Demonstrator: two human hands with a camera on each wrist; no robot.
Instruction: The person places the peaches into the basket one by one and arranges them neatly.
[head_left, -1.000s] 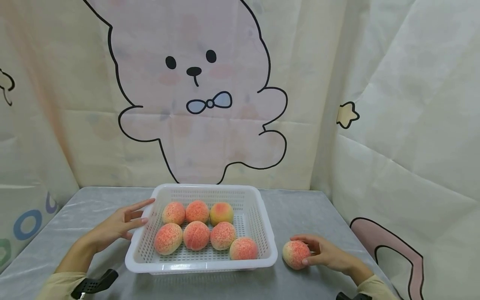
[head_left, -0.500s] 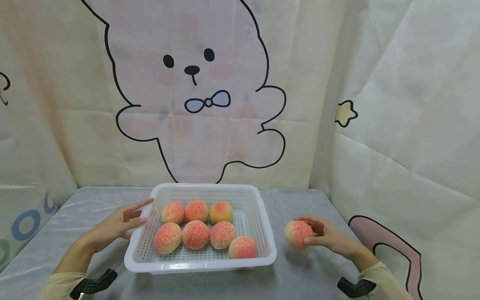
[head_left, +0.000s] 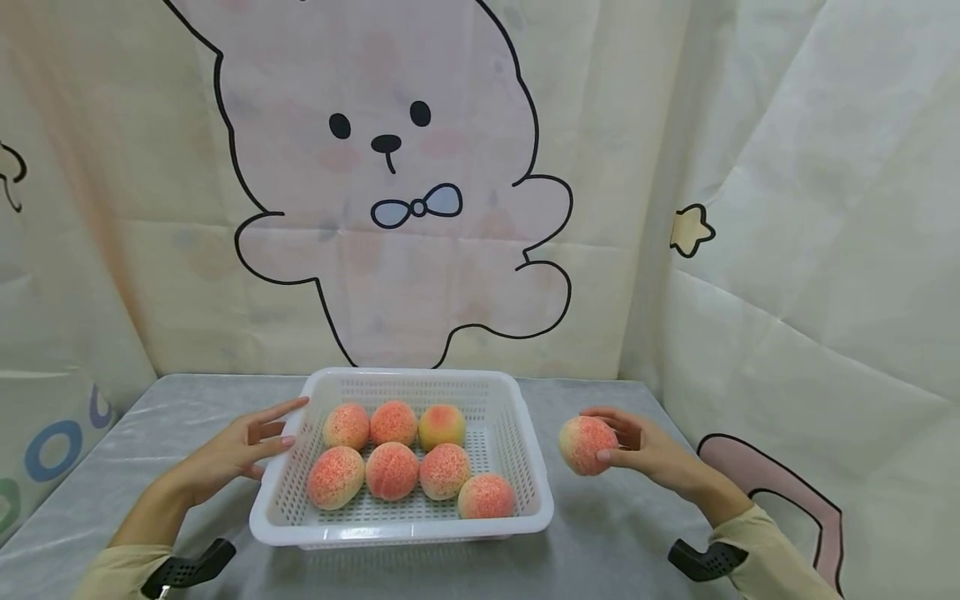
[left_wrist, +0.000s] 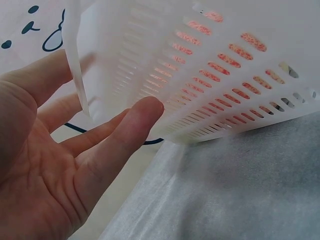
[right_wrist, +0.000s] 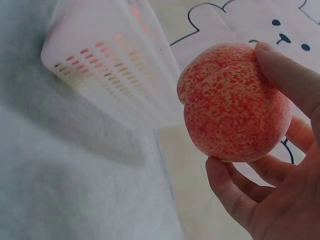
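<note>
A white perforated plastic basket (head_left: 405,533) holds several peaches with speckled red-and-yellow skin, among them a yellower peach (head_left: 442,427) in the far row. At the basket's left side is my left hand (head_left: 238,446), its fingers spread and fairly straight, with fingertips right at the rim. The left wrist view shows that hand (left_wrist: 55,170) from the palm side, beside the slotted wall (left_wrist: 210,75). To the right of the basket, my right hand (head_left: 648,450) grips another peach (head_left: 585,446) above the table. In the right wrist view, thumb and fingers pinch this peach (right_wrist: 232,105) from opposite sides.
A grey cloth (head_left: 360,575) covers the table under the basket. Cream curtains stand behind and at both sides, the back one printed with a cartoon bear (head_left: 397,267). Black devices sit at the left wrist (head_left: 191,568) and right wrist (head_left: 705,560).
My right hand has lifted the peach off the table, then brought it slightly left toward the basket. The left hand and the basket have stayed in place.
</note>
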